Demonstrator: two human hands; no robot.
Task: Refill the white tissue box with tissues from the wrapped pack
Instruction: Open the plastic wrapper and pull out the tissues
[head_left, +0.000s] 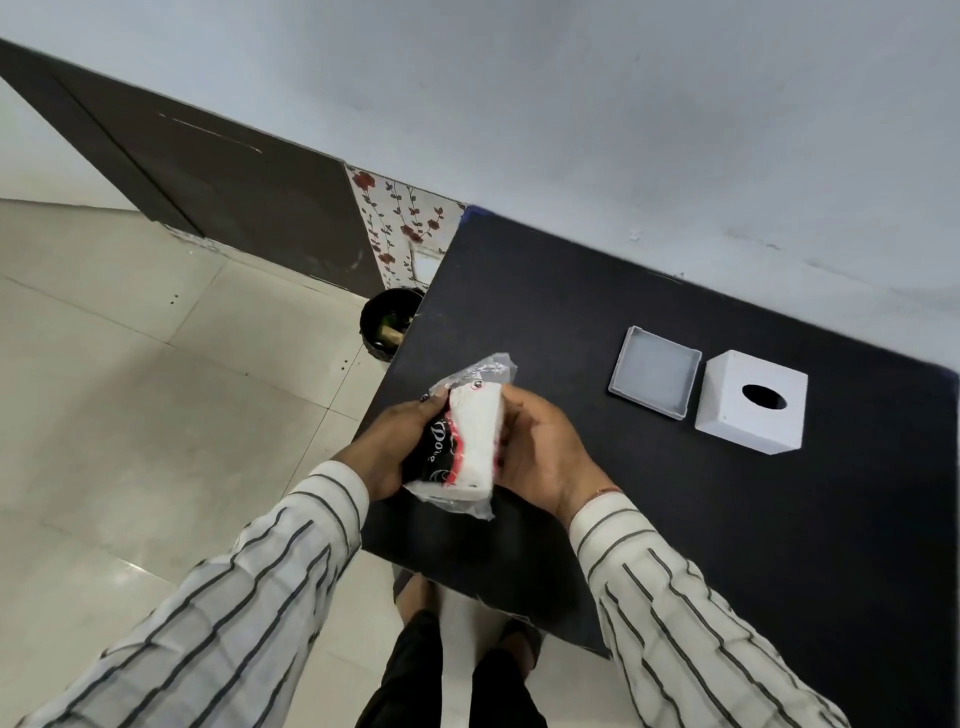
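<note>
Both hands hold the wrapped tissue pack (470, 444) above the left edge of the black table (597, 322). The pack is white tissue in clear plastic with a black and red label. My left hand (395, 447) grips its left side over the label. My right hand (540, 452) clasps the right side, fingers at the top where the loose plastic end sticks up. The white tissue box (750, 408), a cube with an oval hole facing up, stands on the table to the right. Its flat white base tray (655, 371) lies beside it on the left, open side up.
The table stands against a pale wall. A black bin (387, 325) sits on the tiled floor by the table's left edge. Behind it are a floral panel (402, 223) and a dark door (208, 182). My feet show below the table's near edge.
</note>
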